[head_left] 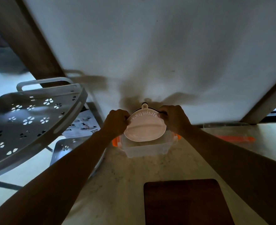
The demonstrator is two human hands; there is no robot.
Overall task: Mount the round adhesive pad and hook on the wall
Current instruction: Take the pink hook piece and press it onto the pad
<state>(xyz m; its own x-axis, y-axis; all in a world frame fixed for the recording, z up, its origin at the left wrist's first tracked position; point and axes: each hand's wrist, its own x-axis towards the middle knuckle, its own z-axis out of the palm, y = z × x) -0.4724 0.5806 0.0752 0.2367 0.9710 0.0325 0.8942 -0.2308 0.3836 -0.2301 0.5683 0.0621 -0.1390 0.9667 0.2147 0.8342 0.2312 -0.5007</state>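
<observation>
From my head camera, I hold the round pad (144,128) between both hands, just in front of the white wall (150,46). My left hand (117,121) pinches its left edge and my right hand (174,118) pinches its right edge, fingers closed on the rim. The pad's pale face reads "Exquisite", and a small tab (144,105) sticks up at its top. Directly below it on the marbled counter (121,176) sits a clear plastic box (143,148) with orange clips. A grey perforated shelf (28,120) hangs at my left, a printed leaflet (82,125) beside it. A dark board (184,202) lies nearest me.
</observation>
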